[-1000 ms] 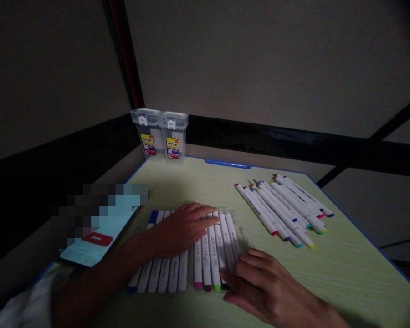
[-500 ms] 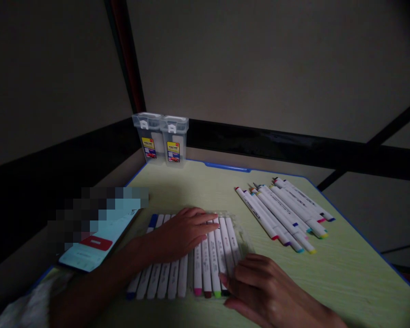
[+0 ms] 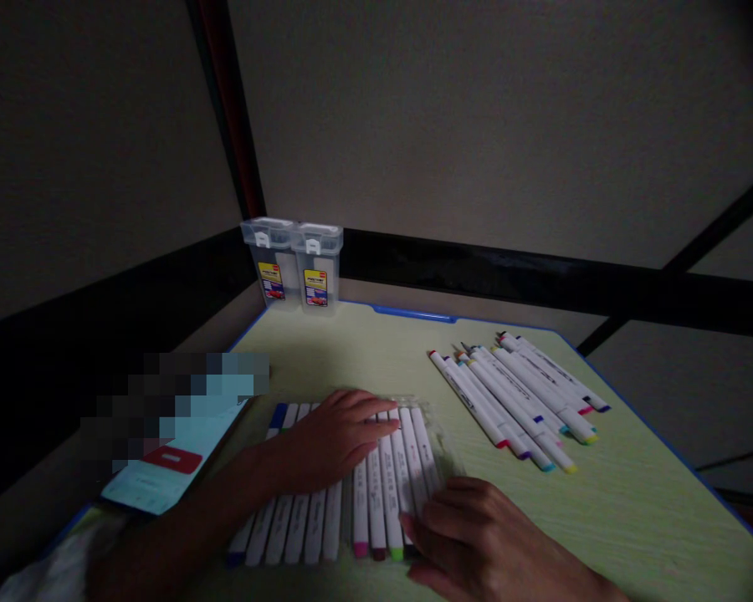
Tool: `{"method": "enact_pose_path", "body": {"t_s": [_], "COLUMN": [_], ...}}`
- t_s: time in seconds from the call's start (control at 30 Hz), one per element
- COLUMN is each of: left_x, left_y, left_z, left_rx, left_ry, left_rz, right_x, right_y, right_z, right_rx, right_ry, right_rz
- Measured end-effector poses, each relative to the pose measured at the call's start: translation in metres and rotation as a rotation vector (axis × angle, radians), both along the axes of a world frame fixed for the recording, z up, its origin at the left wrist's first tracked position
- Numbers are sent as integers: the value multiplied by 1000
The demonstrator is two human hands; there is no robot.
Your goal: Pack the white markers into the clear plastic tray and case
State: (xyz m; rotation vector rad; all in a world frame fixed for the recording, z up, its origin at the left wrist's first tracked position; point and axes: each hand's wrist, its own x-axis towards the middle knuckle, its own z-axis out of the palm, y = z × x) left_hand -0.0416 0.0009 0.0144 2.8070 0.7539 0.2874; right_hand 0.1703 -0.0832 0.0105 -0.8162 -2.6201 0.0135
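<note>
Left hand (image 3: 337, 436), fingers outstretched, partly hides markers (image 3: 391, 500); right hand (image 3: 480, 535) curls (I can't tell its fingers' grasp).

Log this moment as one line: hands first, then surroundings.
left hand: laid across marker row; right hand: curled at its near right corner; loose markers: piled right; phone: left; two clear boxes: far left corner
</note>
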Motion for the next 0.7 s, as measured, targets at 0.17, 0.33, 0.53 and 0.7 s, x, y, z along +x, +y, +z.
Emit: {"method": "enact_pose_path", "body": {"t_s": [0.17,0.33,0.53,0.7], "left_x": [1,1,0,2], "left_y": [0,0,-1,-1], "left_z": [2,4,2,3], "left_rx": [-72,-126,-128,-131], "left_ry": [-48,-51,-93,-78], "left_rz": [56,60,59,85], "right_x": [1,0,-2,-2], "right_y": [0,1,4,4], "right_z": [-6,-6,-4,-4], "right_rx": [14,18,70,76], "right_ry": [28,32,6,-40], "right_rz": [17,21,32,14]}}
